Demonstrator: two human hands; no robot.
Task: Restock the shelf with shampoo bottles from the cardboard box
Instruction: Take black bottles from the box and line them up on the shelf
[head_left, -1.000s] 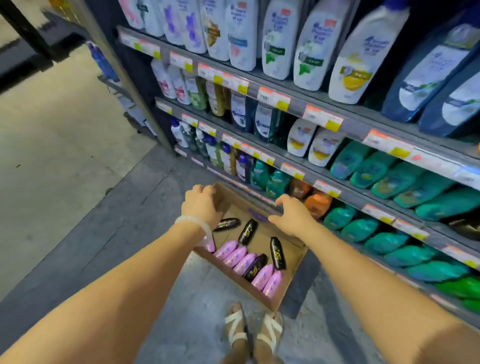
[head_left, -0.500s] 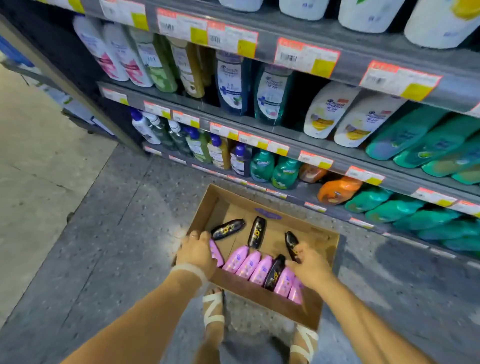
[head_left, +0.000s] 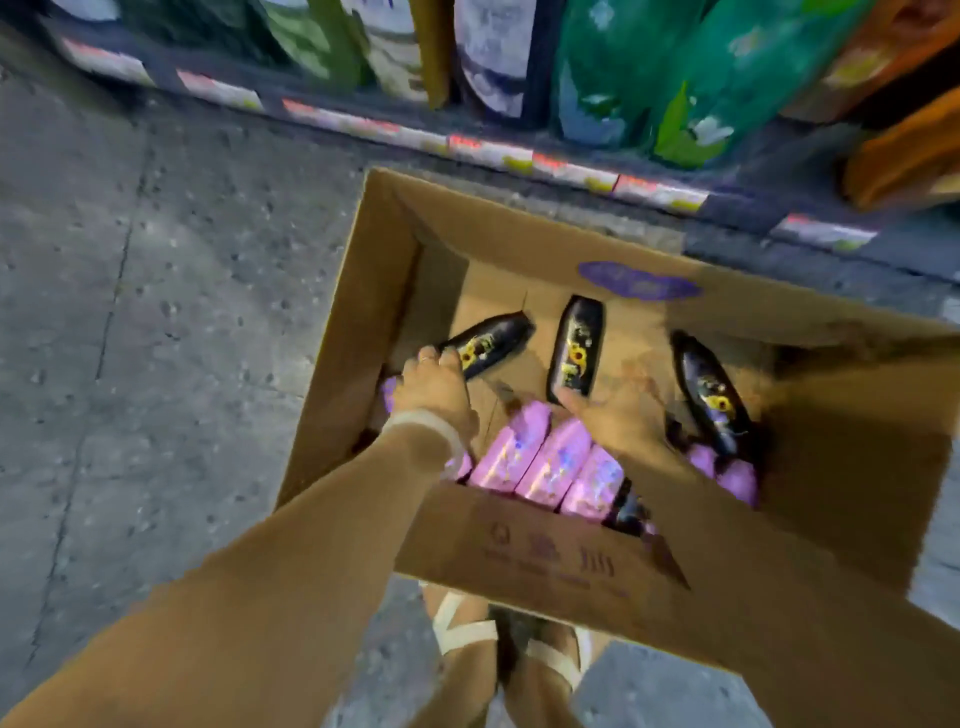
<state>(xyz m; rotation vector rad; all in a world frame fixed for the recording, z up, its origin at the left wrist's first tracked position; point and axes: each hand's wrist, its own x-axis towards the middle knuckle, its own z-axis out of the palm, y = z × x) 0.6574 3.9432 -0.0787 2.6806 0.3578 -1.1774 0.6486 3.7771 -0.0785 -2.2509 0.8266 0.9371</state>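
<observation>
Left hand: you are reaching your left hand (head_left: 434, 382) down into the near-left corner of the cardboard box (head_left: 519, 228); its fingers are curling over the near end of the left black bottle (head_left: 491, 343), though blur is keeping me from saying whether you are gripping it or only touching it.
Right hand: your right hand (head_left: 610, 415) is hovering palm down over the pink bottles (head_left: 550, 462), fingers stretched forward and loosely spread, holding nothing; its fingertips are nearing the near end of the middle black bottle (head_left: 576, 343).
Key relation: each hand is lying nearest its own bottle; the left bottle's long axis is running up and to the right away from your fingers, the middle one almost straight away from you.
Third bottle: the right black bottle (head_left: 714, 395) is lying just right of your right hand, angled toward you and rightward.
Shapes and surfaces: the black bottles are looking slim, tapered and glossy, likely slick; the pink ones are lying packed side by side, shiny; the box is plain matte card.
Shelf: the shelf (head_left: 571, 171) is standing just beyond the box's far wall, and no box bottle is on it yet.
</observation>
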